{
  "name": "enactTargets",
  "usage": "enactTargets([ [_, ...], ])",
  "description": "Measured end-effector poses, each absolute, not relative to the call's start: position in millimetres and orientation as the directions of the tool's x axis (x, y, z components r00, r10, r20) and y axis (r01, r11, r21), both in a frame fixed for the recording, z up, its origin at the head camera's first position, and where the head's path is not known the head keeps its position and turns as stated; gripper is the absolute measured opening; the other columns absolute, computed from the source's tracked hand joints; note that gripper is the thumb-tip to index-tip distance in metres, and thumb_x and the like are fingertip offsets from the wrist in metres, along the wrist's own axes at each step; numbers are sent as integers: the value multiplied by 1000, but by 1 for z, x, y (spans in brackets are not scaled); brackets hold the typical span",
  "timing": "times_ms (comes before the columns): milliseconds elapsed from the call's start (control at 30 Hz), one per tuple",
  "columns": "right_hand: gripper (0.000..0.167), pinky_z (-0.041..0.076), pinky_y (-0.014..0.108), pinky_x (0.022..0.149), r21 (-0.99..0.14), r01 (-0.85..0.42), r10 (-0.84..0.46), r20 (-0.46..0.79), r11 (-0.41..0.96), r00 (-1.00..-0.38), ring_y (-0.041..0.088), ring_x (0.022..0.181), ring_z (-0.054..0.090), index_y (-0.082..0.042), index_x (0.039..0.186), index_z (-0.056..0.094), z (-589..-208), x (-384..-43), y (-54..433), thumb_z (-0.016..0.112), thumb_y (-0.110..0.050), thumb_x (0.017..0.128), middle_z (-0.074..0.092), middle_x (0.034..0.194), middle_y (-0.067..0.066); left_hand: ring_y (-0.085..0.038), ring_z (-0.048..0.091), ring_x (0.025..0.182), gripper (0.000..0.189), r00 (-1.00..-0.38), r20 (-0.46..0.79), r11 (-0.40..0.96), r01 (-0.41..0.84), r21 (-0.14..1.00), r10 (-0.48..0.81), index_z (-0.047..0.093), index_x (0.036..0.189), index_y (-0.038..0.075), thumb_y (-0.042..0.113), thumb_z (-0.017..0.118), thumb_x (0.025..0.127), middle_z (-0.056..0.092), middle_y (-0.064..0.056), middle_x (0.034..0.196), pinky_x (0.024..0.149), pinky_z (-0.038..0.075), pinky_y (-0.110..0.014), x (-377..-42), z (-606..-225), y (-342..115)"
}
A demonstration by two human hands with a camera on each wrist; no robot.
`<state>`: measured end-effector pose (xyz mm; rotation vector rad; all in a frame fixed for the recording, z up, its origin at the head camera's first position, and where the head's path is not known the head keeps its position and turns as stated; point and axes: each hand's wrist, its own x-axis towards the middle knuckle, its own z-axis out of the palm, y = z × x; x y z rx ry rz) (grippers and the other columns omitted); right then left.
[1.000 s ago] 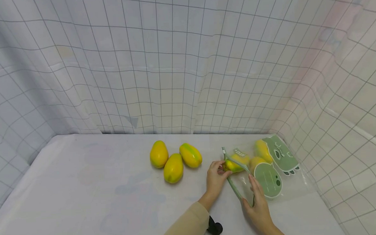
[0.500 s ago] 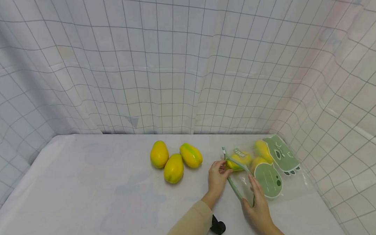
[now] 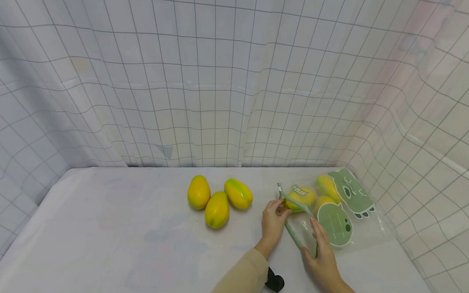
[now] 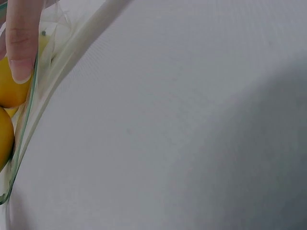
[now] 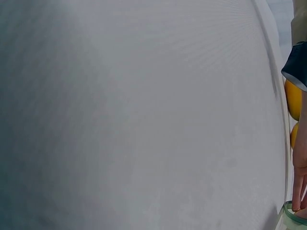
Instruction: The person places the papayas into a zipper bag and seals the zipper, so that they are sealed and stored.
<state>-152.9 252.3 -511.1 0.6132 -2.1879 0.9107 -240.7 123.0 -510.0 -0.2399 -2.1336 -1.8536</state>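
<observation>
My left hand (image 3: pixel 274 225) grips the near end of a yellow-green papaya (image 3: pixel 299 199), which lies mostly inside a clear zip bag (image 3: pixel 305 228) with green edging. My right hand (image 3: pixel 322 258) holds the bag's mouth at its near corner, thumb on one rim and fingers on the other, so the mouth gapes. Two more papayas (image 3: pixel 327 187) lie deeper in the bag, partly behind its green cartoon print. In the left wrist view a finger (image 4: pixel 23 43) lies over yellow fruit (image 4: pixel 10 88) at the green rim. The right wrist view catches my left hand (image 5: pixel 300 158) at the edge.
Three loose papayas (image 3: pixel 216 209) lie together left of the bag on the white-covered table (image 3: pixel 105 239). A black rounded object (image 3: pixel 275 283) is beside my left cuff. Checked curtains (image 3: pixel 216 99) hang behind the table and along both sides.
My left hand has moved slightly right, and the papaya under it has slid further into the bag. The right hand, the bag's mouth and the loose papayas stay where they were.
</observation>
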Motion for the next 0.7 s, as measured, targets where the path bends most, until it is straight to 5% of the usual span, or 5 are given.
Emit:
enactTargets([
  [433,100,30,5,97,-432,-622,-158,726,652,-670,-1,128,28,10,134,34,-510,-153,252,71,30,43,40,129,27,-28,60,94,45,-955,294,101,296,950,31,57,117,-7,3,71,76,60,-17,109,74,51,-15,-239,-511,121],
  [700,100,30,6,97,-432,-628,-155,732,648,-663,0,127,29,10,134,34,-512,-153,252,71,30,43,41,129,27,-29,61,91,38,-934,357,85,357,930,24,61,111,-6,1,71,75,61,-18,107,74,52,-17,-236,-513,115],
])
